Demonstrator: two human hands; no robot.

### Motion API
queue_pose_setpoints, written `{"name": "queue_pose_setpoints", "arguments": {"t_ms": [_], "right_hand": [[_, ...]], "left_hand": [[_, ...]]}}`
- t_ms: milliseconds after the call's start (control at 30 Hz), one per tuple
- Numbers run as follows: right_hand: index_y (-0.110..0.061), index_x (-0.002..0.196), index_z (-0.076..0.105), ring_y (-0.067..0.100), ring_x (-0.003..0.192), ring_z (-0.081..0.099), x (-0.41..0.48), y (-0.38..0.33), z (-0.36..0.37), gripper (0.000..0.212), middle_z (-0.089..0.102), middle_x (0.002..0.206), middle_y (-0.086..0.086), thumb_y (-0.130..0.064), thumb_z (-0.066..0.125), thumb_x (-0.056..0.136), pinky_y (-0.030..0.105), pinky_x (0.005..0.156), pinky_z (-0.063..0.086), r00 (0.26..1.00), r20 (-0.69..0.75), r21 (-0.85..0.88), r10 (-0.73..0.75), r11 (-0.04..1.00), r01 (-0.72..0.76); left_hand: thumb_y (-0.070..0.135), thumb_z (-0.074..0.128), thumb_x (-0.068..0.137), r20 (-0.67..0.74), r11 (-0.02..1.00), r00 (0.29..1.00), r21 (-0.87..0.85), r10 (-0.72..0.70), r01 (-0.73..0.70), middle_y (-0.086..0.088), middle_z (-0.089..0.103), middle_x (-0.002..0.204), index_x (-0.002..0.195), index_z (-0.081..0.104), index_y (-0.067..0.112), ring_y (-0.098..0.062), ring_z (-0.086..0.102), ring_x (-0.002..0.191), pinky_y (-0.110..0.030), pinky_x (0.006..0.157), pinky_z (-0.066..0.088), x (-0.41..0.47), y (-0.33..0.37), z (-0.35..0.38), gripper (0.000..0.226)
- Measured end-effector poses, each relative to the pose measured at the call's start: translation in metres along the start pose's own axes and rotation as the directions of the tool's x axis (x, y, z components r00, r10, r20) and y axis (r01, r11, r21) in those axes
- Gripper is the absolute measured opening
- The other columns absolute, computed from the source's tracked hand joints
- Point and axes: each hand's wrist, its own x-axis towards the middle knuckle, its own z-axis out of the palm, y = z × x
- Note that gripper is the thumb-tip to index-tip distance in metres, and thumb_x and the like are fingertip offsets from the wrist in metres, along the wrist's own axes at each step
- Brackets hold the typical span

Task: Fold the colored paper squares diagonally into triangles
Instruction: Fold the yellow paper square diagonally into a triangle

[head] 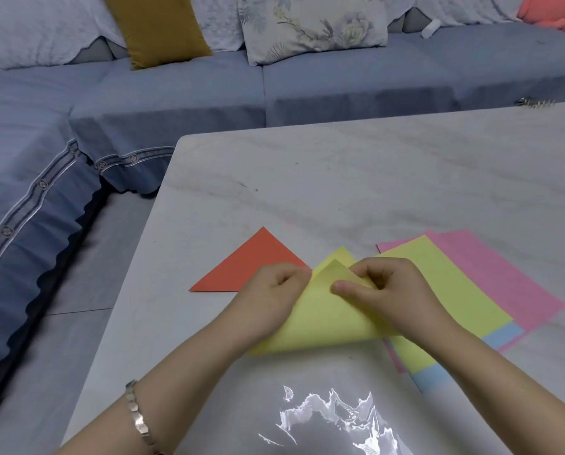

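From the head camera, a pale marbled table (pixel 340 178) fills the lower right, and on its near part both hands work a yellow sheet (pixel 320 323). The sheet is doubled over on its diagonal, its fold toward the person still rounded rather than pressed flat, its two free corners nearly meeting at the far tip, one a little short of the other. The left hand (pixel 271 290) has its fingers curled onto the sheet's left edge, gripping it there; a metal bracelet (pixel 138 418) sits on that wrist. The right hand (pixel 382 287) pinches the upper layer near the tip, thumb on top, and covers part of the sheet's right side. Just left of the hands lies an orange triangle (pixel 254 267), already folded, flat on the table and partly hidden by the left hand. To the right, touching the yellow sheet and partly under it, is a fanned stack of squares (pixel 455 290): yellow on top, blue and pink showing beneath. A bright glare patch (pixel 333 418) marks the near tabletop. Beyond the table runs a blue-covered sofa (pixel 176 93) with a mustard cushion (pixel 156 27) and a floral cushion (pixel 314 24).
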Motion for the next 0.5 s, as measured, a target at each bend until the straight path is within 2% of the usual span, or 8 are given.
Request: {"name": "queue_pose_setpoints", "arguments": {"t_ms": [67,100,167,233,300,367,500], "right_hand": [[-0.019,0.061,0.064,-0.005,0.044,0.047,-0.003,-0.001,0.002,0.017,0.055,0.045,-0.021,-0.013,0.075,0.073,0.007,0.045,0.031,1.000,-0.025,0.063,0.018,0.998,-0.016],[-0.019,0.062,0.065,-0.006,0.045,0.048,-0.005,-0.001,0.003,0.016,0.057,0.046,-0.021,-0.012,0.075,0.073,0.007,0.046,0.032,0.999,-0.033,0.082,0.024,0.996,-0.021],[-0.021,0.064,0.064,-0.008,0.049,0.051,-0.007,-0.003,0.005,0.019,0.060,0.052,-0.021,-0.008,0.075,0.072,0.005,0.050,0.035,0.998,-0.063,0.118,0.026,0.993,-0.018],[-0.024,0.071,0.063,-0.007,0.053,0.053,-0.008,-0.004,0.005,0.024,0.063,0.060,-0.016,-0.004,0.076,0.071,0.004,0.053,0.038,0.991,-0.131,0.176,0.037,0.984,-0.013],[-0.027,0.081,0.062,0.000,0.053,0.053,-0.009,-0.006,0.003,0.028,0.062,0.067,-0.011,-0.006,0.076,0.070,0.007,0.053,0.041,0.979,-0.186,0.227,0.084,0.973,-0.040],[-0.028,0.086,0.062,0.005,0.054,0.055,-0.011,-0.008,0.000,0.029,0.064,0.068,-0.005,-0.008,0.077,0.070,0.008,0.053,0.043,0.972,-0.199,0.261,0.122,0.963,-0.068],[-0.023,0.075,0.067,-0.004,0.051,0.055,-0.015,-0.014,-0.001,0.023,0.063,0.061,-0.005,-0.003,0.076,0.070,0.003,0.054,0.041,0.972,-0.215,0.267,0.089,0.963,-0.029]], "left_hand": [[0.030,0.059,0.086,-0.062,0.998,0.997,-0.035,0.042,-0.044,0.008,0.059,0.076,0.084,0.063,0.023,-0.006,0.052,0.067,-0.021,0.066,0.042,-0.002,0.003,0.004,0.008],[0.027,0.066,0.081,-0.094,0.997,0.993,-0.010,0.073,-0.074,0.013,0.061,0.079,0.089,0.062,0.030,-0.002,0.055,0.070,-0.018,0.068,0.046,-0.003,0.003,0.005,0.009],[0.018,0.071,0.077,-0.134,0.988,0.979,0.057,0.152,-0.146,0.015,0.060,0.077,0.090,0.059,0.040,0.002,0.054,0.068,-0.014,0.069,0.047,-0.004,0.002,0.009,0.028],[0.012,0.069,0.078,-0.170,0.981,0.968,0.079,0.187,-0.175,0.014,0.058,0.072,0.084,0.059,0.042,0.003,0.050,0.063,-0.011,0.064,0.044,-0.005,0.002,0.010,0.033],[0.011,0.070,0.078,-0.204,0.983,0.961,0.052,0.184,-0.177,0.015,0.057,0.069,0.079,0.059,0.042,0.004,0.049,0.059,-0.009,0.062,0.042,-0.007,0.003,0.010,0.033],[0.012,0.071,0.078,-0.222,0.984,0.959,0.023,0.176,-0.176,0.017,0.057,0.065,0.075,0.061,0.041,0.005,0.049,0.057,-0.008,0.061,0.041,-0.008,0.003,0.009,0.031],[0.015,0.071,0.077,-0.236,0.986,0.958,0.000,0.165,-0.170,0.019,0.060,0.065,0.079,0.063,0.044,0.007,0.050,0.057,-0.004,0.059,0.039,-0.014,0.006,0.009,0.030]]}}
